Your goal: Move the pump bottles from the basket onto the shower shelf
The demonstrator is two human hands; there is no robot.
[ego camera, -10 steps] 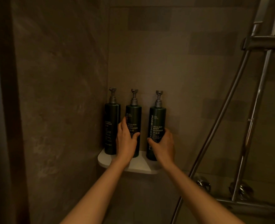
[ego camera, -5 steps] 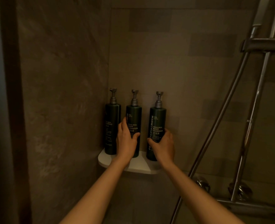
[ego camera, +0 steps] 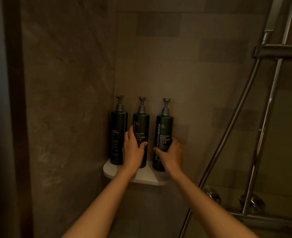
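Both hands, left hand point(ego camera: 133, 148) around the middle bottle point(ego camera: 141, 134) and right hand point(ego camera: 170, 152) around the right bottle point(ego camera: 164, 134), should settle them upright on the shelf point(ego camera: 110, 170) before letting go.

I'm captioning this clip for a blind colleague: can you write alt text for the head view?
Three dark green pump bottles stand upright in a row on a white corner shower shelf; the left hand grips the middle bottle and the right hand the right bottle. The left bottle stands untouched, with chrome shower pipes at right.
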